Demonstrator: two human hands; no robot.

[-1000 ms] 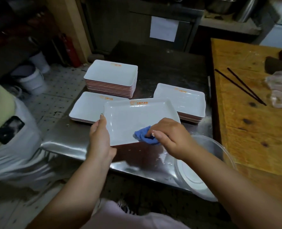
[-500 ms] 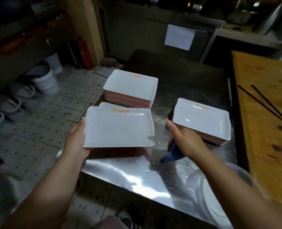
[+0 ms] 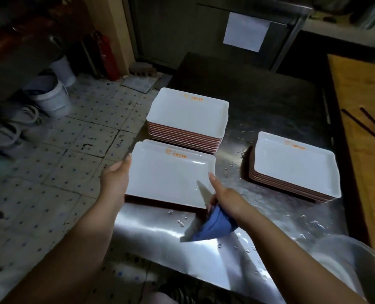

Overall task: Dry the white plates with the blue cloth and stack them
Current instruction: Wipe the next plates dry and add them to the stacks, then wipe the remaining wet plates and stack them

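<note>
The left hand [image 3: 114,181] grips the left edge of a white plate [image 3: 169,174] near the front of the metal table [image 3: 270,119]. The right hand [image 3: 228,199] squeezes the blue cloth [image 3: 213,227], 1 finger touching the plate's right edge. 2 plate stacks [image 3: 187,119] stand behind it.

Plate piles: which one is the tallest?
The far pile, behind the plate the hands hold. It shows many more edges stacked up than the right pile.
</note>
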